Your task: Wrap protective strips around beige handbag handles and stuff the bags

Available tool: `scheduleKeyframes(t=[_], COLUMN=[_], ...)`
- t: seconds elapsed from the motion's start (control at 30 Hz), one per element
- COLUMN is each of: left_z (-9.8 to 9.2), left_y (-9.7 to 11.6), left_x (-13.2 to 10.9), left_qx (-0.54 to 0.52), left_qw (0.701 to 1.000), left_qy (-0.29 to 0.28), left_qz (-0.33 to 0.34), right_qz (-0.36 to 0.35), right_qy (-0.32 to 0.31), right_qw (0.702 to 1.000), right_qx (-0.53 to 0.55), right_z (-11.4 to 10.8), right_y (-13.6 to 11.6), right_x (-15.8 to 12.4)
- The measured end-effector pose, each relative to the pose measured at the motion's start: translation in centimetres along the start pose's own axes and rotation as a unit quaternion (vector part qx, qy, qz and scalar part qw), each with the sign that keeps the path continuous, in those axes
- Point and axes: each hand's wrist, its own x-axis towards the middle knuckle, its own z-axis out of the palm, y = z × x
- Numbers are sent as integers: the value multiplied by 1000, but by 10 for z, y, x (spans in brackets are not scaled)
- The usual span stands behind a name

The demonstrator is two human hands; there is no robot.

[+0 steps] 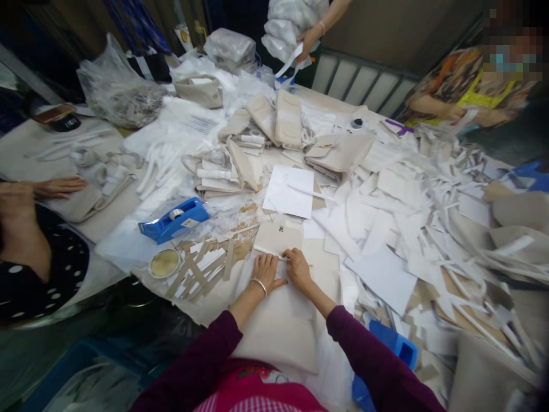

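Note:
In front of me lies a beige bag piece [278,236] with a small metal clasp [281,228] near its far edge. My left hand [265,271], a bracelet at its wrist, rests flat on the pale material by the near edge of that piece, fingers stretched forward. Close beside it, my right hand [297,269] has its fingertips pinched together at the same edge; what they grip is too small to make out. Beneath both wrists a larger beige panel [278,337] spreads toward my body.
A blue tape dispenser [175,220], a round tin [164,263] and cut strips [201,269] lie at the left. White sheets [289,190] and beige bags [338,153] cover the table beyond. Scraps and a blue holder [392,343] are at the right. Other people work around the table.

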Motion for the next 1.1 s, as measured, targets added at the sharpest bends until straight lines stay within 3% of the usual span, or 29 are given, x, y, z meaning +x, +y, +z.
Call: scheduleKeyframes(t=[0.3, 0.53, 0.83, 0.97, 1.1], left_z=[-3, -11, -11, -6, -2], left_y=[2, 4, 4, 2, 0], left_x=[-6, -6, -5, -3, -2], left_qx=[4, 10, 49, 50, 50], left_qw=[999, 998, 998, 998, 998], left_qy=[52, 50, 34, 19, 8], left_qz=[1, -23, -19, -23, -33], right_qz=[-57, -69, -79, -65, 38], right_qy=[-23, -28, -27, -25, -26], right_qw=[998, 996, 995, 997, 997], right_qx=[-29, -45, -49, -16, -58], right_z=[1, -2, 10, -7, -29], right_y=[-1, -6, 0, 7, 7], right_x=[-3, -3, -1, 29, 85])
